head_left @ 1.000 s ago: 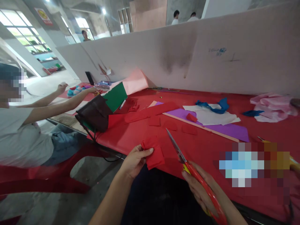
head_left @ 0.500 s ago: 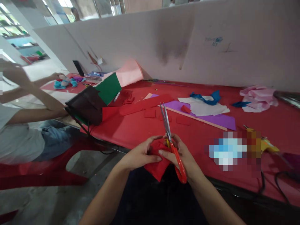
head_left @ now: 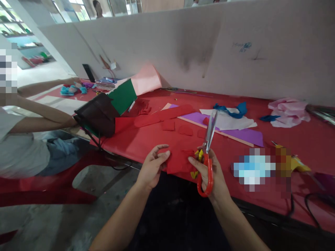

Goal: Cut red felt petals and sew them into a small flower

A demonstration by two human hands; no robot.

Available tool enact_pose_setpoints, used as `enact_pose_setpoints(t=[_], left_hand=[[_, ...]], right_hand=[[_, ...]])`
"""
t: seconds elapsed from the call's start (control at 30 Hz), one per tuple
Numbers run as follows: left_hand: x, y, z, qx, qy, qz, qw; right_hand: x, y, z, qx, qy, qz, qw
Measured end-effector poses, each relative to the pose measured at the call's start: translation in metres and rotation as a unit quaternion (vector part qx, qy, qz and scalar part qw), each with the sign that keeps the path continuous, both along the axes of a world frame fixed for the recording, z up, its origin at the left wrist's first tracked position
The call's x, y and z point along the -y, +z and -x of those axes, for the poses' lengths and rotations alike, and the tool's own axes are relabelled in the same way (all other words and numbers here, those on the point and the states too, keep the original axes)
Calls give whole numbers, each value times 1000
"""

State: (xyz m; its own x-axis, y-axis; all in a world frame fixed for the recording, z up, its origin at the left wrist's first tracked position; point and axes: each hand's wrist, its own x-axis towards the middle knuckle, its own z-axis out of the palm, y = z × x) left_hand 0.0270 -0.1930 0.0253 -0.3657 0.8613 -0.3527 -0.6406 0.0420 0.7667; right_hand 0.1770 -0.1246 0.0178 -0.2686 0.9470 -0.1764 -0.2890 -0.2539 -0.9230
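Note:
A folded piece of red paper (head_left: 178,161) is held between both hands at the near edge of the red table (head_left: 300,139). My left hand (head_left: 152,165) pinches its left edge. My right hand (head_left: 209,172) pinches its right edge with thumb and forefinger while also gripping red-handled scissors (head_left: 208,153). Their closed blades point up and slightly right.
Small red cut pieces (head_left: 178,128), a long red strip (head_left: 162,116), purple sheet (head_left: 246,134), white paper and blue scraps (head_left: 231,109) lie farther back. Green and pink rolled sheets (head_left: 136,89) and a dark bag (head_left: 98,115) sit left. Another person's arms (head_left: 42,115) reach in from the left. A wall runs behind.
The scissors swung from the right side to upright over the red paper. My right hand came in and took the paper's right edge; the paper now spreads flatter between both hands.

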Motion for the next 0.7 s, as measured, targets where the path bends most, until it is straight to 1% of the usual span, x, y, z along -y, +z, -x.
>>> enact_pose_setpoints(t=[0.1,0.17,0.27,0.33,0.43,0.53,0.6,0.7], left_hand=[[2,-1,-15,118,-9,-12,993],[2,-4,-29,165,-11,-23,986],[1,-10,-47,154,34,-22,987],[-1,-11,-51,140,53,-5,989],[-2,-11,-47,114,40,12,993],[-2,-9,-40,86,15,13,996],[-1,-9,-38,83,23,8,996],[-3,-10,-39,107,58,7,993]], right_hand=[[0,-2,3,-6,-35,-13,999],[2,-1,5,-17,-53,-28,998],[7,1,7,-23,-65,-41,997],[8,2,5,-10,-66,-39,997],[7,1,1,8,-66,-38,997],[4,-2,-2,-6,-58,-39,998],[4,-4,-3,-19,-53,-33,998],[7,-6,-2,-18,-43,-22,999]])
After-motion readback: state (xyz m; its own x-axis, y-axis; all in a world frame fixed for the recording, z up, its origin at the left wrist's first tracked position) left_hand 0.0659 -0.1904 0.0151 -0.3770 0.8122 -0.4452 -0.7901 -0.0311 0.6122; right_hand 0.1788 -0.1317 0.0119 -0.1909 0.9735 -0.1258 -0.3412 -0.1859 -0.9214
